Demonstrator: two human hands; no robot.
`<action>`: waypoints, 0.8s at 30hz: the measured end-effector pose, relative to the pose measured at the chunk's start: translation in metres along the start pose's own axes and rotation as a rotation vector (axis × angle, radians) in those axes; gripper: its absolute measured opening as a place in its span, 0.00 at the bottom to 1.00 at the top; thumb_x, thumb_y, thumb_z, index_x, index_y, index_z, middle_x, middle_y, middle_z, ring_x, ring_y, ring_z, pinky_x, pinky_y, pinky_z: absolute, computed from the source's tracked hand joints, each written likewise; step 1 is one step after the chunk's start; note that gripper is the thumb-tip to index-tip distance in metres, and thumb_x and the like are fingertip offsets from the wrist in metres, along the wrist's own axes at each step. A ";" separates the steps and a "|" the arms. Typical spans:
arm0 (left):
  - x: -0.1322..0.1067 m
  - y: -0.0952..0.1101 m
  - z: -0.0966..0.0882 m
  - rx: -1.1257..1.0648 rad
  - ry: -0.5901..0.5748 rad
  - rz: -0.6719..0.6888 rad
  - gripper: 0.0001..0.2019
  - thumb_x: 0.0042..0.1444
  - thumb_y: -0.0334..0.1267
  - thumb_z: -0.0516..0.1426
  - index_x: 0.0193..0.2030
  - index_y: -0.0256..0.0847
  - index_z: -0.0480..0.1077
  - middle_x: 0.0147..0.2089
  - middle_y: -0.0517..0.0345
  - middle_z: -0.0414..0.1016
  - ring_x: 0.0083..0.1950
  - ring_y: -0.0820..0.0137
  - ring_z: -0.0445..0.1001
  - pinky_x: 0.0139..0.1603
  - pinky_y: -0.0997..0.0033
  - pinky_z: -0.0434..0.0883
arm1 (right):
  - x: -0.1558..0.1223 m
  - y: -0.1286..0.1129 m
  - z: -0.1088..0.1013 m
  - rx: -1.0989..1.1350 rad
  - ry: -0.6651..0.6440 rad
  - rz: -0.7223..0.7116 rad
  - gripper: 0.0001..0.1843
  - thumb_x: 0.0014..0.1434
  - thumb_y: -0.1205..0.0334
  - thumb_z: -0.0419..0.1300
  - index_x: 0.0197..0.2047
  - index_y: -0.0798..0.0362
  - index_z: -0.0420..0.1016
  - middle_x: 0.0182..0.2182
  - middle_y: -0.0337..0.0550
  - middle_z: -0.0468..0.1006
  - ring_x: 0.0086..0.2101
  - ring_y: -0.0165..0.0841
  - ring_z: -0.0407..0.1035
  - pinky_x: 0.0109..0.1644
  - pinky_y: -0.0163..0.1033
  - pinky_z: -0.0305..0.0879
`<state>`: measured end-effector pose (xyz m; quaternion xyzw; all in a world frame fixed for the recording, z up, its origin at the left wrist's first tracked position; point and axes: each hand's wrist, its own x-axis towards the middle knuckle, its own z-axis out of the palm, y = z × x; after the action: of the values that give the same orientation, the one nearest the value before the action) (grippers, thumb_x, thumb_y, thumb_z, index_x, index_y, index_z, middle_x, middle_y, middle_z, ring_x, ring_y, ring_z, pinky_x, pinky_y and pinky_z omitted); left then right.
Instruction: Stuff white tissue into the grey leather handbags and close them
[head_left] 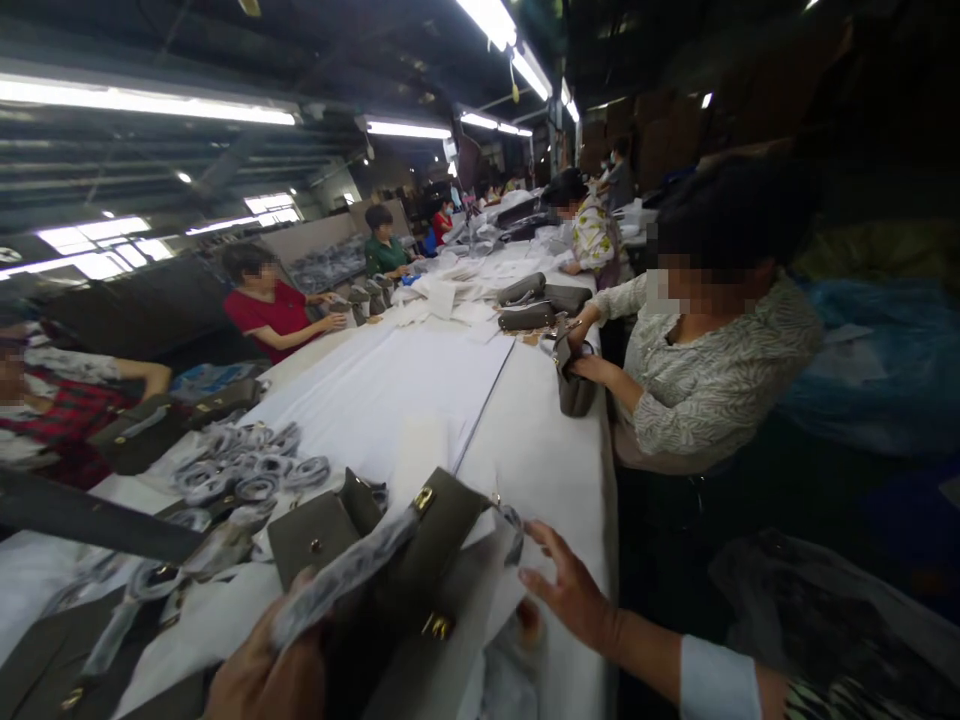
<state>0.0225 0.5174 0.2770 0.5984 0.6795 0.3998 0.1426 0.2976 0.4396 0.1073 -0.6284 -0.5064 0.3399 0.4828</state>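
Observation:
A dark olive handbag (442, 525) with gold clasps is tilted in front of me at the table's near end. Its plastic-wrapped handle (352, 570) runs down to my left hand (266, 660), whose fingers are closed round it. To the right of the bag, my right hand (574, 590) is open, with thumb and fingers apart. Its fingertips come close to a small plastic-wrapped piece (514, 535) at the bag's side; whether they touch, I cannot tell. Just left of the bag stands another olive bag (311, 535) with a gold stud.
Coiled, plastic-wrapped straps (255, 465) are heaped on the left of the white table (555, 470). On the right, a person in a patterned shirt (697, 370) handles a dark bag (576, 390). Opposite sits a person in red (274, 315). White sheets (439, 300) lie further back.

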 end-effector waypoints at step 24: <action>0.114 0.114 0.407 0.239 -0.376 0.298 0.12 0.58 0.43 0.50 0.28 0.40 0.67 0.31 0.53 0.72 0.33 0.65 0.69 0.33 0.68 0.62 | 0.092 0.186 -0.051 -0.941 0.276 -0.143 0.38 0.59 0.58 0.55 0.70 0.49 0.45 0.67 0.46 0.52 0.65 0.46 0.46 0.67 0.57 0.42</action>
<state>0.3481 0.7706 0.1301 0.7680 0.5880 0.2152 0.1343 0.4253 0.5111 -0.0486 -0.7811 -0.5781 -0.0456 0.2313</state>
